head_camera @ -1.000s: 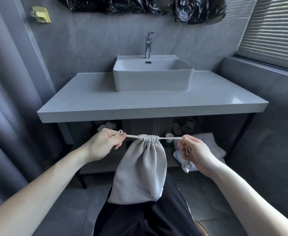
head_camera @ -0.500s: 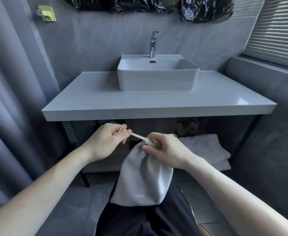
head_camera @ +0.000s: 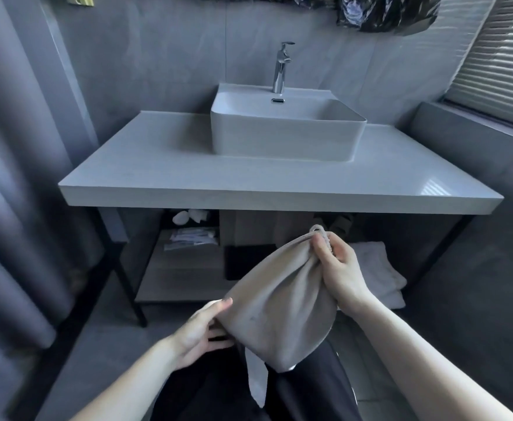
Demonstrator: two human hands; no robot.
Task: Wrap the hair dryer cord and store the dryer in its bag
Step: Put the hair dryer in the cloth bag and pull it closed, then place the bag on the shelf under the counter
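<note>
A bulging grey cloth drawstring bag hangs tilted in front of me, below the vanity counter. My right hand grips its gathered neck, with a loop of white drawstring sticking out above the fingers. My left hand cups the bag's lower left side from underneath, thumb pressed on the cloth. The hair dryer and its cord are hidden; the bag's mouth is cinched tight. A white strip hangs down beneath the bag.
A grey counter carries a white basin with a chrome tap. Under it, a shelf holds packets, and folded white towels lie at the right. A curtain hangs at the left. My dark trousers fill the bottom.
My left hand let go of the drawstring and dropped to support the bag's bottom. My right hand lifted the neck up and right, tilting the bag. The view moved closer.
</note>
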